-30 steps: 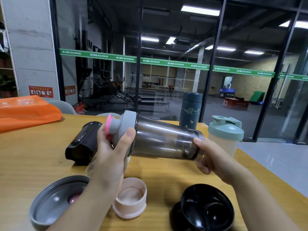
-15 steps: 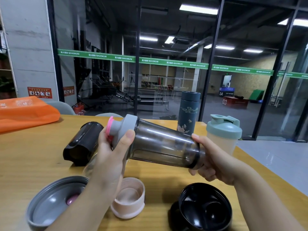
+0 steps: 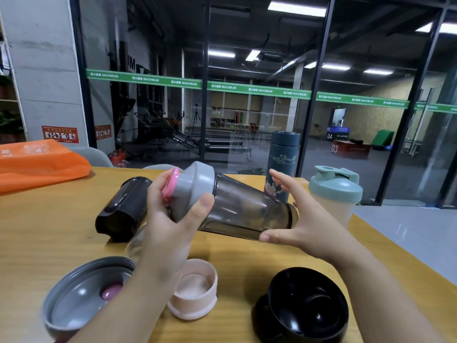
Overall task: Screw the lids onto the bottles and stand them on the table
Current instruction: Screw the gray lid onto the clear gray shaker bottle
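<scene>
While left hand (image 3: 170, 219) grips smoky bottle (image 3: 247, 214) (lid on), right hand (image 3: 304, 219) spread, loose lids below.

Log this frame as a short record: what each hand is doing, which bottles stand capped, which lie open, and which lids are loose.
left hand: grips grey lid of smoky bottle, held tilted above table
right hand: open, fingers spread at bottle's base
standing capped: dark flask; green-lid shaker
lying open: black bottle
loose lids: grey; pink; black
</scene>
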{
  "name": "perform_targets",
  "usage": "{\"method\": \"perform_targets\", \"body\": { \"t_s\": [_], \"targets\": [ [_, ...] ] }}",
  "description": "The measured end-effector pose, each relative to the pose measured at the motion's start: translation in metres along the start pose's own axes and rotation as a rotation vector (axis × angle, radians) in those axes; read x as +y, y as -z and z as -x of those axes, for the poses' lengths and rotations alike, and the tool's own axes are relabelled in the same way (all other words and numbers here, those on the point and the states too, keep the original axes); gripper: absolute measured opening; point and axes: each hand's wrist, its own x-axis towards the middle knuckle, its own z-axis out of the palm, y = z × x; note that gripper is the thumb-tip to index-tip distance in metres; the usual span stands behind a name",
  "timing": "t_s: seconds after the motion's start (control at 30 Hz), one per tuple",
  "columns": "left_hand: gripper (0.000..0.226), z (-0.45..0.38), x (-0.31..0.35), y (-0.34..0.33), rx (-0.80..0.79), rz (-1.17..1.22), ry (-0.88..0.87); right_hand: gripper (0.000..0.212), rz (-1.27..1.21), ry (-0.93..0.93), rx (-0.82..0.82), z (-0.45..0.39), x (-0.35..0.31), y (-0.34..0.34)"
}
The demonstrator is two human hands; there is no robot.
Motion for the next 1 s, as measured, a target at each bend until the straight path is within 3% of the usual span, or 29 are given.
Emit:
{"method": "perform_targets", "body": {
  "t_s": [0.23,0.43,0.67,1.0],
  "targets": [
    [0.059,0.003,0.003,-0.003,-0.078,-0.01,-0.03,0.092,0.167,0.063,-0.045,0.0,-0.009,-0.006],
    [0.07,0.002,0.009,0.0,-0.191,-0.083,-0.127,0.079,0.11,0.033,-0.053,0.002,-0.012,-0.002],
    [0.059,0.005,0.015,0.001,-0.253,-0.201,-0.218,0.085,0.051,-0.042,-0.157,0.002,-0.006,0.006],
    [0.073,0.005,0.018,0.006,-0.324,-0.252,-0.256,0.083,-0.045,-0.047,-0.219,0.002,-0.005,0.007]
  ]
}}
